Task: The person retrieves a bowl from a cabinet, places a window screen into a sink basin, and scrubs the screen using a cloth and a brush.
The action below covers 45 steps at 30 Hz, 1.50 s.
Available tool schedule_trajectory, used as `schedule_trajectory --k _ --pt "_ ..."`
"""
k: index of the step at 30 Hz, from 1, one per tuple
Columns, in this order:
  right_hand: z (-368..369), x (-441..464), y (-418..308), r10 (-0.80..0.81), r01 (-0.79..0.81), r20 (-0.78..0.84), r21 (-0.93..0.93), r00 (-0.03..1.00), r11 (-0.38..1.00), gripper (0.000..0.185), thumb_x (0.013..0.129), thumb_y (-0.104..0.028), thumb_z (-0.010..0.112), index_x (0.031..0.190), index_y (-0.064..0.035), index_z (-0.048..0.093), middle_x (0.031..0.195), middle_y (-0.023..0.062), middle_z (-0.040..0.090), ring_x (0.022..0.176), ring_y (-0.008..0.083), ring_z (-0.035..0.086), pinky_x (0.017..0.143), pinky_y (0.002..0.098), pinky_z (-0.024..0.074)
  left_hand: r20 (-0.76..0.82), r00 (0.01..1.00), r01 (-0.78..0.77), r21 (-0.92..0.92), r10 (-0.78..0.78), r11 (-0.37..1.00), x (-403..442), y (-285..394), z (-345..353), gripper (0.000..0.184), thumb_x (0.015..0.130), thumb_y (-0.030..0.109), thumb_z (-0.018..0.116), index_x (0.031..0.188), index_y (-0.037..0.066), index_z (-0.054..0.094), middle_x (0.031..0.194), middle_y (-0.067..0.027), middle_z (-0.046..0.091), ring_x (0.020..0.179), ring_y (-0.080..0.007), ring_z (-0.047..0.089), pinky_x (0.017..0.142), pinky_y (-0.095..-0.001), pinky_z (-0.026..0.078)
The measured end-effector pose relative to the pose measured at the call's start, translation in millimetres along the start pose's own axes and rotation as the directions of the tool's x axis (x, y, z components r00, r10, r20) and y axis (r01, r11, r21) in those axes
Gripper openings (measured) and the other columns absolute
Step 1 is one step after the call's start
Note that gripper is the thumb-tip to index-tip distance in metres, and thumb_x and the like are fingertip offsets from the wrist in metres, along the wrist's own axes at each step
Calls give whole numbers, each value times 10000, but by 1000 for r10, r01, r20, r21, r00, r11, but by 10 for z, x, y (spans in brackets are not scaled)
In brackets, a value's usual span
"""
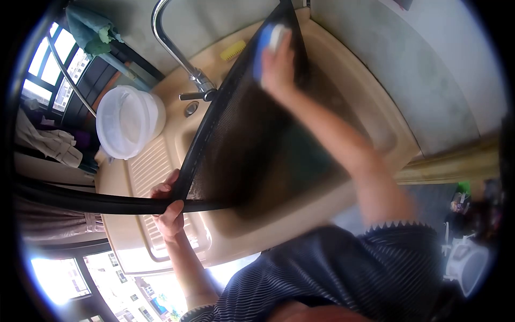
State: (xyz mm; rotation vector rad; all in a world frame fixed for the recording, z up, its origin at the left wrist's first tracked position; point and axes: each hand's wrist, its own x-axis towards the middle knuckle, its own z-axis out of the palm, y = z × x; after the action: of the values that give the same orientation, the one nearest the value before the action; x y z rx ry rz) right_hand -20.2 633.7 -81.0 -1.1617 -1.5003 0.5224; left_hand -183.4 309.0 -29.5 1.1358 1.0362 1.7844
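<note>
A dark mesh screen point(225, 155) with a black frame leans at a slant in the beige sink point(370, 107). My left hand point(170, 212) is closed around the frame near its lower left corner, by the ribbed drainboard. Higher up, my right hand point(280, 67) grips a blue-and-white scrubbing brush point(263, 48) against the upper part of the screen. Motion blurs this hand and the brush, and the bristles do not show. The screen hides part of the basin.
A chrome faucet point(185, 59) rises behind the screen, with a yellow brush point(233, 50) beside it on the ledge. A translucent white bucket point(129, 121) stands at the left. Cloths point(45, 139) hang near the window. A wall point(397, 70) borders the sink on the right.
</note>
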Motion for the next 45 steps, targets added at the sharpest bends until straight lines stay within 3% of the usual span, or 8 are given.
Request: schedule_trajectory --k 2,9,23,29,32,36,39,45 --pt "-54 -482 -130 -268 269 -13 33 963 963 734 843 -339 442 1356 -16 28 1035 278 393 800 425 526 682 437 469 -13 1000 0 14 0 1000 -7 0 -3 378 603 -34 564 972 45 529 1195 -225 472 1151 -327 421 1008 -446 263" --pt "96 736 473 115 -115 -1 8 993 993 696 847 -411 383 1346 -16 103 1002 310 472 844 435 523 748 449 443 -44 998 -34 35 35 999 1 -30 21 385 600 -36 642 971 21 560 1136 -263 503 1107 -357 466 984 -471 309" --pt "115 -399 271 598 -615 152 120 787 779 699 830 -375 437 1347 -22 126 1064 302 510 971 400 524 854 397 413 -11 998 -61 -27 60 998 18 -27 -16 409 595 -60 582 992 34 551 1148 -243 500 1130 -338 446 990 -464 299" --pt "124 -907 48 187 -198 80 170 979 965 668 847 -347 424 1347 -27 115 1025 327 504 926 422 529 821 417 422 3 1000 -13 -7 13 1000 7 -39 -13 400 600 -30 590 987 53 538 1194 -230 468 1166 -319 405 1015 -441 256" --pt "210 -948 462 399 -401 107 -2 911 916 648 859 -340 407 1350 -42 108 1027 332 496 919 423 530 812 427 426 -19 1000 -8 -9 8 1000 30 -27 -38 401 601 -26 594 990 51 538 1190 -233 470 1163 -321 409 1017 -445 251" --pt "224 -961 483 749 -773 193 148 634 617 653 851 -338 430 1346 -38 129 1097 274 507 971 392 528 834 398 423 6 999 -53 -44 53 998 1 -25 -11 402 599 -72 572 983 45 557 1149 -224 506 1151 -328 428 998 -476 283" --pt "-37 -1053 -454 419 -465 209 284 883 839 668 843 -329 430 1340 0 129 1094 293 500 975 377 527 862 372 398 10 1000 -28 -54 28 998 26 -14 -35 395 599 -42 593 983 41 544 1174 -247 478 1163 -336 410 1011 -468 261" --pt "289 -1654 502 426 -422 192 -64 884 905 698 843 -368 379 1350 -6 63 1058 322 480 932 448 516 848 405 410 4 1000 -15 -61 15 998 23 -40 -27 383 604 -52 567 977 28 536 1178 -270 463 1173 -347 394 1018 -470 251"
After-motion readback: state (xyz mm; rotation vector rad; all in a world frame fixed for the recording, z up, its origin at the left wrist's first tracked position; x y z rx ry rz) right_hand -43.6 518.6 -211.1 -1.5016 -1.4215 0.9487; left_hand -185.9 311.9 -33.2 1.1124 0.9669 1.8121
